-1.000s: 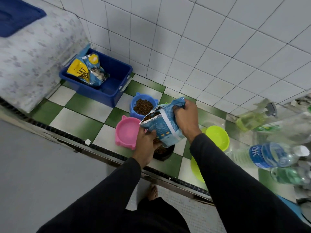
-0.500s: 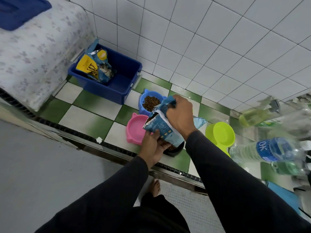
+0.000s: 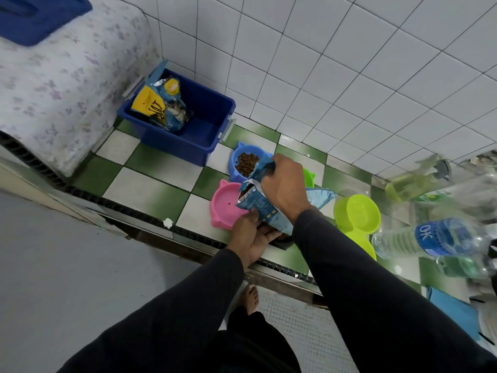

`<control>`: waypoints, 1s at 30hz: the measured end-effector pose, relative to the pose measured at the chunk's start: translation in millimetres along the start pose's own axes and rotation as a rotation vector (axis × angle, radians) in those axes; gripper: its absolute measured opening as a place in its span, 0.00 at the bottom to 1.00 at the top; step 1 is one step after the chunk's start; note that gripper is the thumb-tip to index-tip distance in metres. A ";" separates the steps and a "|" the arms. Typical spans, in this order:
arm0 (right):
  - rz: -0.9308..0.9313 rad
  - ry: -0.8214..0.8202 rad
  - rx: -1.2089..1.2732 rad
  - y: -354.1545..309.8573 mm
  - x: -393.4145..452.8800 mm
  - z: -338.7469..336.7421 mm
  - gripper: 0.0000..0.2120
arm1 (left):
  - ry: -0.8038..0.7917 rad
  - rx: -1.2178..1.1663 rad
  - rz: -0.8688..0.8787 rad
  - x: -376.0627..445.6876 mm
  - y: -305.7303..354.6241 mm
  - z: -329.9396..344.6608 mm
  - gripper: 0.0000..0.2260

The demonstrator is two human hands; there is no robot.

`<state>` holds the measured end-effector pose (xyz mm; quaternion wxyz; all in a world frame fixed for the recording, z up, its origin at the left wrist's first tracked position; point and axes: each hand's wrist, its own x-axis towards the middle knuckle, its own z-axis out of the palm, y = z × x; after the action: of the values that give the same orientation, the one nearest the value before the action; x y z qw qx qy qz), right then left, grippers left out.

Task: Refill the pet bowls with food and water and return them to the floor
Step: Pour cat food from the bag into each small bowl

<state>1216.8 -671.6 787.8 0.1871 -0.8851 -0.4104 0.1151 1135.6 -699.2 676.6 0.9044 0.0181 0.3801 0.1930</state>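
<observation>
Head view, kibble-pouring step. The right hand (image 3: 285, 184) is clamped around the top of the blue food bag (image 3: 265, 208), fingers curled over its torn opening; the left hand (image 3: 251, 238) pinches the bag's lower corner from beneath, thumb on the printed face. A second ago the bag was held more upright with the right grip at its upper edge; it now lies tilted, mouth toward the left, and has dropped lower over the bowls. The body of the bag hides most of the black bowl (image 3: 283, 239), which shows only as a dark rim with some kibble directly below the left grip.

Just beyond the right grip stands the blue bowl (image 3: 243, 164), already holding kibble. Touching the bag's mouth on the left is the pink bowl (image 3: 226, 205), which looks empty. To the right of both grips lies the lime double bowl (image 3: 357, 214), also empty, with a second green bowl (image 3: 309, 176) partly hidden behind the right wrist. The water bottle (image 3: 430, 238) lies well to the right. A blue bin (image 3: 188, 141) with another food bag (image 3: 158, 109) sits far to the left.

Judgement: the change in tilt suggests either a pour into the black bowl or a shift toward the pink one. Water has not been added, and the bowls remain on the tiled ledge.
</observation>
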 end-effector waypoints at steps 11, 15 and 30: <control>0.004 -0.049 -0.083 -5.0 1.2 8.3 0.11 | 0.016 -0.021 -0.069 0.7 5.0 -2.9 0.13; -0.003 -0.048 -0.096 -4.5 1.8 9.8 0.10 | -0.001 -0.021 -0.094 -0.3 6.5 -6.5 0.13; 0.039 -0.096 -0.148 -2.8 11.3 16.5 0.10 | -0.010 -0.007 -0.143 0.7 12.1 -10.5 0.14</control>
<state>1216.2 -657.3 773.5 0.0989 -0.8978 -0.4088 0.1305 1124.7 -689.0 670.8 0.9178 -0.0110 0.3754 0.1291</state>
